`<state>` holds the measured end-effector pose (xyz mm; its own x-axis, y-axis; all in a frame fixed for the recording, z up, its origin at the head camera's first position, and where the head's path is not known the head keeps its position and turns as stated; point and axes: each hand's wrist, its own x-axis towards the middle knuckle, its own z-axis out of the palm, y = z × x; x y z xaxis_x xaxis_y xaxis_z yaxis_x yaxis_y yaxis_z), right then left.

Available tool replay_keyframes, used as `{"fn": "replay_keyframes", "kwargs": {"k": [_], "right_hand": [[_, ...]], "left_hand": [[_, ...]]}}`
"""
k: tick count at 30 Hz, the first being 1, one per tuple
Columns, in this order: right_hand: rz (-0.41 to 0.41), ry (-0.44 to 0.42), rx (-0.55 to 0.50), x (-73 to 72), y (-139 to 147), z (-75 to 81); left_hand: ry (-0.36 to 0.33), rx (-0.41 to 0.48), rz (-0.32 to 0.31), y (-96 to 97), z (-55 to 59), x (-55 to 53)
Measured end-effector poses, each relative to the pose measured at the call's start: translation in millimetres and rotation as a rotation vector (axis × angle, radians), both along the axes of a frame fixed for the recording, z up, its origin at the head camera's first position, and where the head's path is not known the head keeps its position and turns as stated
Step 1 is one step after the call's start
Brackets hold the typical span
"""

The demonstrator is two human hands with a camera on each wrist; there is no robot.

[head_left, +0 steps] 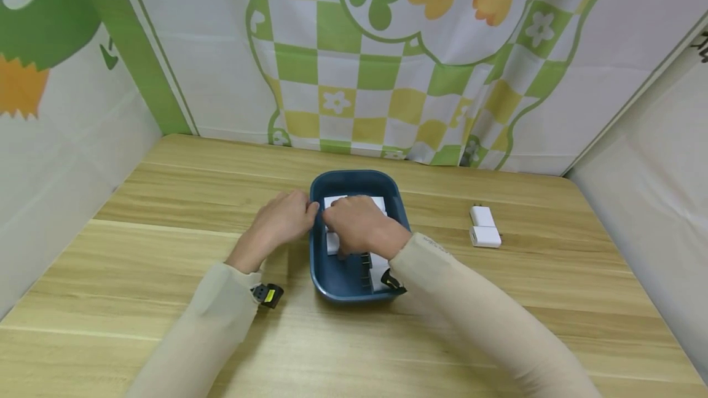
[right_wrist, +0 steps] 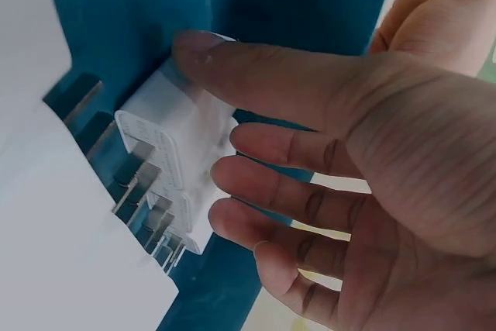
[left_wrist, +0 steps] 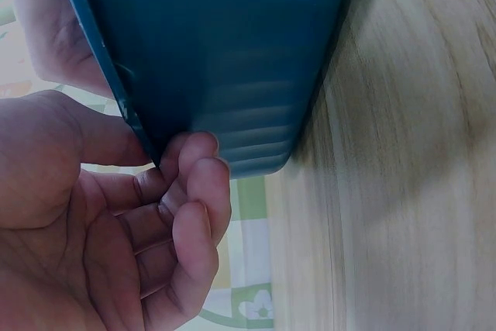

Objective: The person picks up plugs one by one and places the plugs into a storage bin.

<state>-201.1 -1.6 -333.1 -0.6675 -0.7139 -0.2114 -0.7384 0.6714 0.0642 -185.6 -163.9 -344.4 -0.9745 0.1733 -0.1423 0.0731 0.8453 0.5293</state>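
A dark blue plastic bin (head_left: 335, 275) stands on the wooden table, with several white charger plugs (head_left: 378, 261) inside along its sides. My left hand (head_left: 284, 218) pinches the bin's left rim; in the left wrist view the thumb lies inside the rim and the curled fingers outside. Reaching into the bin, my right hand (head_left: 359, 224) holds a white charger plug (right_wrist: 174, 118) between thumb and fingertips, in a row by the left wall. Metal prongs (right_wrist: 139, 184) of the plugs point toward the middle of the bin. From above, the right hand covers part of this row.
Two more white charger plugs, an upper one (head_left: 482, 216) and a lower one (head_left: 485, 237), lie side by side on the table (head_left: 553, 300) to the right of the bin. A patterned curtain (head_left: 381, 97) hangs along the table's back edge.
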Motion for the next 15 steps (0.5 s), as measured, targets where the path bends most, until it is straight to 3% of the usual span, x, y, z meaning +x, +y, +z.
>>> {"fn": "replay_keyframes", "kwargs": {"k": [15], "right_hand": [[-0.024, 0.013, -0.049, 2.5, 17, 26.6]], "left_hand": [[0.008, 0.009, 0.002, 0.4, -1.2, 0.3]]}}
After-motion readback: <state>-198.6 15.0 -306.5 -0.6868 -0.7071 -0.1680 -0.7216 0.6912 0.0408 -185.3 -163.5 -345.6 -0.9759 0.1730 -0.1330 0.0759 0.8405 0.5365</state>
